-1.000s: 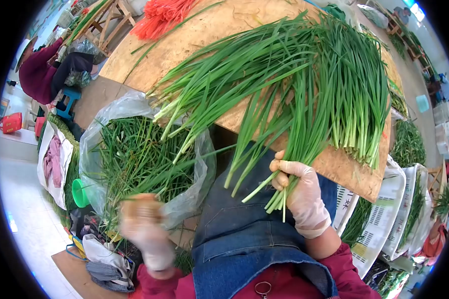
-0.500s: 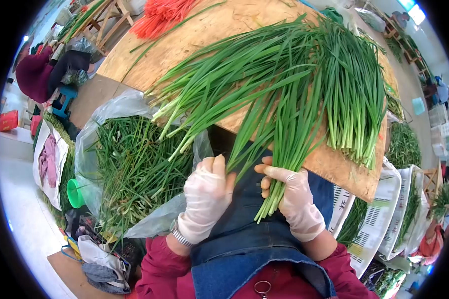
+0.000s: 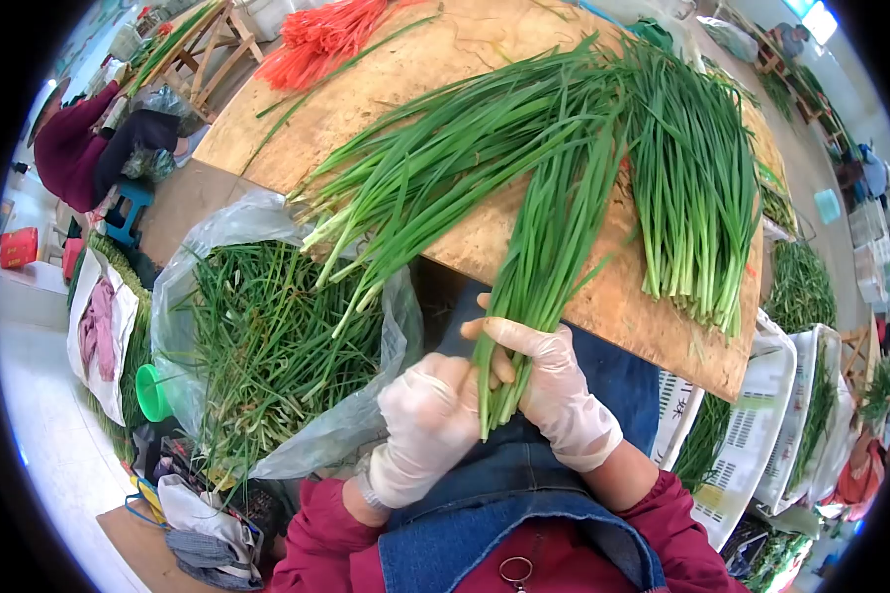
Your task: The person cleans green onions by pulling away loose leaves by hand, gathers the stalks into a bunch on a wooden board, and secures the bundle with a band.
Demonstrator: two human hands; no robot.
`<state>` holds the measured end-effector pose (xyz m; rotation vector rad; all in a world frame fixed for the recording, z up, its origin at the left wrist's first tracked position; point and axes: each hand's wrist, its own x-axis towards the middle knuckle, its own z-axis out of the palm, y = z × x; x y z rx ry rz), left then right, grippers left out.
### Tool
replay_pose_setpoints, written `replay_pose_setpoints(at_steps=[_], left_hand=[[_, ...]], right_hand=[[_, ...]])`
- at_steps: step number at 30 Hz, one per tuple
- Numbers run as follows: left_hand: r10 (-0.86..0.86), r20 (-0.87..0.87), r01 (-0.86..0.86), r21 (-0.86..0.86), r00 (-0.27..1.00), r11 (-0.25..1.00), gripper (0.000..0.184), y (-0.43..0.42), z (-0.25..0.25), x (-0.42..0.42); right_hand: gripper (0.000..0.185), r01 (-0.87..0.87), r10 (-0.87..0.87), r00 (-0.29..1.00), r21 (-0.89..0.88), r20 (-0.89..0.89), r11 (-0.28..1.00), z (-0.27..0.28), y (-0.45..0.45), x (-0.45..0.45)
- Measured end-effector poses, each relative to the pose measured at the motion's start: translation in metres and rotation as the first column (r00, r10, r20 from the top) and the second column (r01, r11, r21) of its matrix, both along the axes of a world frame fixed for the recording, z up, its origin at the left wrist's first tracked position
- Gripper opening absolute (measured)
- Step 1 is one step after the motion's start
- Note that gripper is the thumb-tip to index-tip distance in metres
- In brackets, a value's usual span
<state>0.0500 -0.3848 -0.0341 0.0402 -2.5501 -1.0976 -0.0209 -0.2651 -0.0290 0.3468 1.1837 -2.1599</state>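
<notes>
Worker at a wooden board (image 3: pixel 405 104), both hands in thin pale gloves, just off its near edge. Right hand (image 3: pixel 549 385) closed round a bunch of green stalks (image 3: pixel 554 237), thumb across the front, pale ends poking out below. Bunch runs up from the hand, over the near edge, leaves lying on the board. Left hand (image 3: pixel 430 420) just beside, fingers curled in against the stem ends; whether it pinches any stalk, I cannot tell.

On the board: a neat stack of stalks (image 3: pixel 697 198) to the worker's right of the bunch; a looser spread (image 3: pixel 435 168) to the left, stem ends overhanging the edge. Red strips (image 3: pixel 311 49) towards the far left part. Left of the board, a clear plastic bag (image 3: pixel 326 435) full of leafy trimmings (image 3: pixel 277 336). Right of it, white crates (image 3: pixel 752 435). Beyond its left side, another person (image 3: pixel 74 153), seated low.
</notes>
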Motion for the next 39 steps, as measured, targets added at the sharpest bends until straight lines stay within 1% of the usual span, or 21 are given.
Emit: replay_pose_setpoints(at_steps=[1,6,7,8,9,10,11,12,15,16,17,20,23,26,29,32,33,35,37,38,39], left_hand=[[-0.007,-0.011,0.005,-0.171,1.000,0.985,0.003,0.001,0.007,0.002],[0.104,-0.258,-0.137,-0.111,0.960,0.984,0.009,-0.020,-0.004,0.021],[0.133,-0.281,-0.184,-0.164,0.950,0.969,0.006,-0.035,0.002,0.031],[0.211,-0.366,-0.317,-0.261,0.906,0.912,0.003,-0.057,0.005,0.042],[0.400,-0.402,-0.507,-0.206,0.824,0.837,0.002,-0.083,-0.003,0.057],[0.654,-0.258,-0.699,-0.166,0.712,0.695,0.004,-0.109,-0.008,0.075],[0.780,-0.202,-0.794,-0.310,0.593,0.523,0.006,-0.135,-0.009,0.088],[0.818,-0.157,-0.749,-0.524,0.554,0.406,0.011,-0.157,-0.011,0.098],[0.668,-0.179,-0.597,-0.649,0.722,0.471,0.024,-0.164,-0.029,0.091],[0.608,-0.047,-0.530,-0.546,0.793,0.649,0.034,-0.142,-0.019,0.072],[0.484,-0.098,-0.476,-0.433,0.869,0.766,0.037,-0.132,-0.028,0.057],[0.359,0.148,-0.296,-0.331,0.922,0.896,0.033,-0.104,-0.033,0.011],[0.286,0.156,-0.281,-0.051,0.945,0.958,0.022,-0.095,-0.024,0.001],[0.220,-0.192,-0.260,-0.222,0.957,0.940,0.018,-0.068,0.002,0.009],[-0.071,-0.019,0.060,-0.361,0.997,0.931,0.020,-0.038,0.016,0.014],[-0.197,-0.037,0.189,-0.155,0.980,0.970,0.023,-0.045,0.013,0.003],[-0.107,-0.119,0.107,-0.008,0.987,0.994,0.022,-0.054,0.017,-0.005],[0.214,-0.233,-0.245,-0.112,0.949,0.963,0.022,-0.072,0.002,-0.022],[0.283,-0.127,-0.309,-0.287,0.951,0.907,0.021,-0.083,-0.008,-0.042],[0.280,0.104,-0.246,-0.254,0.955,0.935,0.020,-0.085,-0.012,-0.048],[0.215,0.179,-0.216,-0.017,0.960,0.976,0.022,-0.088,-0.022,-0.053]], right_hand=[[0.040,0.002,-0.002,1.000,0.078,-0.006,0.997,0.006,-0.002,0.000],[0.032,0.099,-0.100,0.995,0.064,0.014,0.993,0.011,-0.007,-0.002],[0.031,0.105,-0.104,0.994,0.075,-0.009,0.992,0.007,-0.003,-0.005],[0.031,0.127,-0.127,0.992,0.018,0.002,0.992,0.004,0.001,-0.008],[0.031,0.151,-0.150,0.989,-0.038,0.014,0.988,0.002,0.005,-0.012],[0.029,0.098,-0.100,0.994,-0.059,-0.032,0.993,0.005,0.010,-0.015],[0.029,0.112,-0.113,0.993,-0.054,-0.021,0.992,0.012,0.008,-0.015],[0.028,0.126,-0.127,0.992,-0.050,-0.010,0.991,0.019,0.006,-0.015],[0.024,0.080,-0.076,0.996,-0.118,0.042,0.990,0.015,0.005,-0.017],[0.023,0.077,-0.066,0.995,-0.165,0.072,0.983,0.014,0.003,-0.017],[0.023,0.071,-0.051,0.994,-0.210,0.099,0.975,0.014,0.001,-0.017],[0.025,0.070,-0.055,0.993,-0.150,0.106,0.986,0.017,-0.003,-0.016],[0.025,0.054,-0.038,0.996,-0.188,0.086,0.981,0.007,-0.004,-0.018],[0.027,0.047,-0.038,0.996,-0.124,0.078,0.991,0.003,-0.013,-0.016],[0.029,0.057,-0.053,0.997,-0.067,0.050,0.996,0.005,-0.026,-0.015],[0.028,0.032,-0.028,0.998,-0.088,0.054,0.996,0.007,-0.026,-0.019],[0.028,0.047,-0.041,0.997,-0.089,0.063,0.995,0.010,-0.025,-0.021],[0.027,0.076,-0.068,0.994,-0.093,0.086,0.993,0.019,-0.023,-0.026],[0.024,0.054,-0.038,0.996,-0.199,0.083,0.978,0.014,-0.021,-0.031],[0.023,0.063,-0.046,0.996,-0.229,0.075,0.971,0.014,-0.021,-0.032],[0.022,0.073,-0.058,0.996,-0.258,0.067,0.963,0.014,-0.021,-0.033]])
